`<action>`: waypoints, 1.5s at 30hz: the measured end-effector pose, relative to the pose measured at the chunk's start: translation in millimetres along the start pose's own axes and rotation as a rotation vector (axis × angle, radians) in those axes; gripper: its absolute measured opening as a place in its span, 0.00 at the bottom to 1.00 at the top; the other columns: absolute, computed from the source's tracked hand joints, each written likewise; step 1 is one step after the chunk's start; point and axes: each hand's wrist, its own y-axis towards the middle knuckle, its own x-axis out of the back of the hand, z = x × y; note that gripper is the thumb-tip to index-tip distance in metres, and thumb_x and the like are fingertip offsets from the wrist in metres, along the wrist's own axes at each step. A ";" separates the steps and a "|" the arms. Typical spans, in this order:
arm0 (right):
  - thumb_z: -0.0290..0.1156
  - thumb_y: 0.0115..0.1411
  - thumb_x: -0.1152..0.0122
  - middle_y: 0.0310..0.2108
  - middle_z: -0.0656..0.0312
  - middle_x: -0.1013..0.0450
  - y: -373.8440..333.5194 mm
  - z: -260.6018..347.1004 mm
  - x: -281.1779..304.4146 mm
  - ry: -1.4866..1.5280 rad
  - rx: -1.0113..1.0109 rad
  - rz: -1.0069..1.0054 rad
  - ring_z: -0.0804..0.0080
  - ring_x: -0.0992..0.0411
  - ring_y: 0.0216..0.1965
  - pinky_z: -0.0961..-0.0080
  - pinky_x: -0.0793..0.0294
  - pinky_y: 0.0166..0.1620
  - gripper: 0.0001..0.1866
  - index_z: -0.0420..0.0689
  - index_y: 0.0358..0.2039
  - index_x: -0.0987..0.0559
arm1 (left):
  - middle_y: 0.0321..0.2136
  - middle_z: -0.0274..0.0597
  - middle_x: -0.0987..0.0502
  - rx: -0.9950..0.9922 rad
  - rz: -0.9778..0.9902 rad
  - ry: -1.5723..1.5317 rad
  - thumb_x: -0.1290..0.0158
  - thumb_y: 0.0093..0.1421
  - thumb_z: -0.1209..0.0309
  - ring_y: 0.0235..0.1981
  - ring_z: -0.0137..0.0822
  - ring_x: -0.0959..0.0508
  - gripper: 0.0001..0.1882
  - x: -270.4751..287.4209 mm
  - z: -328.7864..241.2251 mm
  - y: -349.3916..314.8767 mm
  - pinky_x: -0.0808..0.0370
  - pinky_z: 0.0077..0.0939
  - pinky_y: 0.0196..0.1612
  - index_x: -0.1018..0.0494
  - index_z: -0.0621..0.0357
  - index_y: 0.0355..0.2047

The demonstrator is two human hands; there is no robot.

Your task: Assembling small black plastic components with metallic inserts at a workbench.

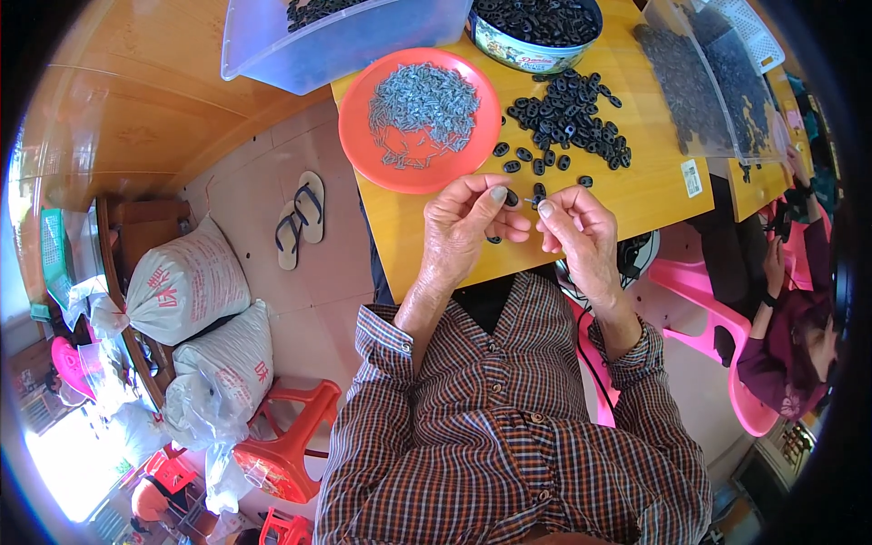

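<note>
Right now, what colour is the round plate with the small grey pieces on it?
Orange-red; the plate shows best in the head view.

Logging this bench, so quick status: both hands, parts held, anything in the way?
Left hand: pinching small black oval piece. Right hand: pinching thin silver metal pin. Loose black oval pieces nearby on yellow wooden table; nothing seen between held parts.

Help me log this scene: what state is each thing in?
Left hand: pinching black piece
Right hand: pinching silvery pin
Orange plate: partly covered with pins
Loose black pieces: scattered
Round tin: open, filled
Bluish bin: open
Flip-flops: unworn, on floor
White sacks: bulging
</note>
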 end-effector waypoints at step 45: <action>0.29 0.62 0.45 0.31 0.61 0.24 -2.2 -5.3 -2.7 0.043 0.075 -0.024 0.84 0.30 0.23 0.88 0.35 0.25 0.08 0.36 0.34 0.25 | 0.34 0.42 0.23 -0.098 -0.055 0.281 0.52 0.60 0.82 0.30 0.28 0.22 0.12 -7.0 4.9 -4.9 0.21 0.23 0.34 0.28 0.67 0.45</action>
